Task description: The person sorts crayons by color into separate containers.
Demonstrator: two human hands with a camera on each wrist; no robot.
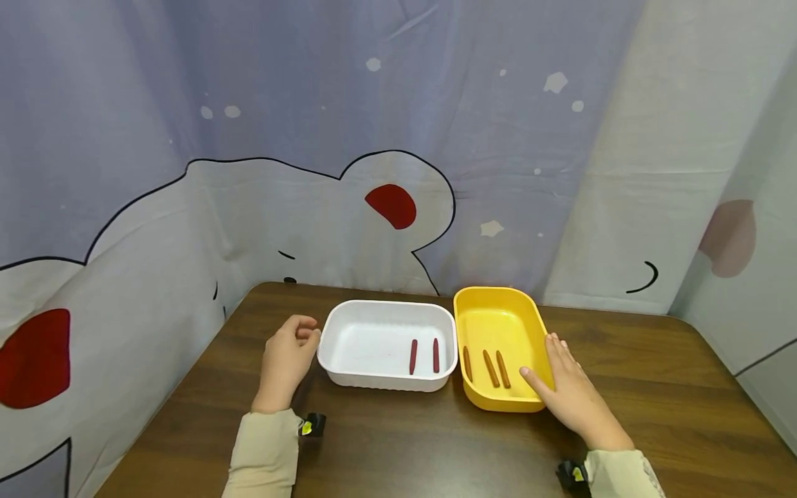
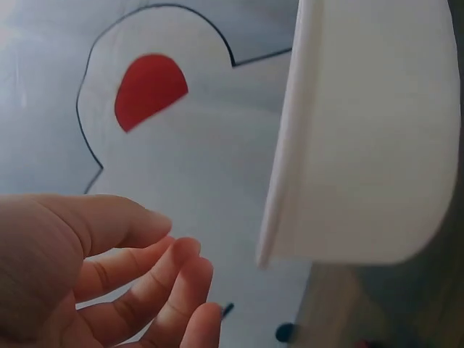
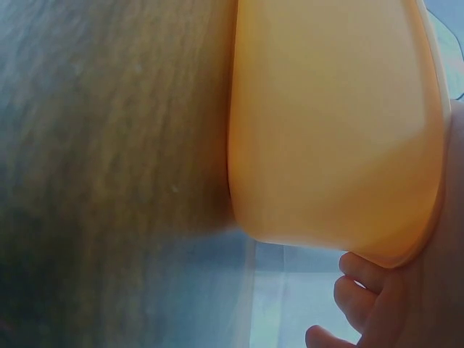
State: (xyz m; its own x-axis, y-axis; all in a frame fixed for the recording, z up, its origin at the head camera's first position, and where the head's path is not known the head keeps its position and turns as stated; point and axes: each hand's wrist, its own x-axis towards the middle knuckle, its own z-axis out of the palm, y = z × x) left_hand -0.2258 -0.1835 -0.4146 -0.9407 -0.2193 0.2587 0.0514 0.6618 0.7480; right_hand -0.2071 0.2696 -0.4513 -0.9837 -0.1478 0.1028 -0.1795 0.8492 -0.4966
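Note:
My left hand (image 1: 289, 357) is beside the left end of a white plastic tray (image 1: 349, 380). Its fingers hang loosely curled and hold nothing; the left wrist view shows a gap between the fingertips and the tray wall (image 2: 362, 145). Inside the white tray are two dark red crayons, one (image 1: 414, 357) left of the other (image 1: 436, 355). With fingers extended, my right hand (image 1: 575, 394) rests against the right side of a yellow tray (image 1: 504, 402), its thumb over the rim. Three brown crayons (image 1: 491, 369) lie in the yellow tray.
Both trays stand side by side, rims nearly touching, toward the back of a dark wooden table (image 1: 398, 443). A patterned curtain (image 1: 299, 228) hangs directly behind the table and along its sides. A black band (image 1: 313, 424) is on each wrist.

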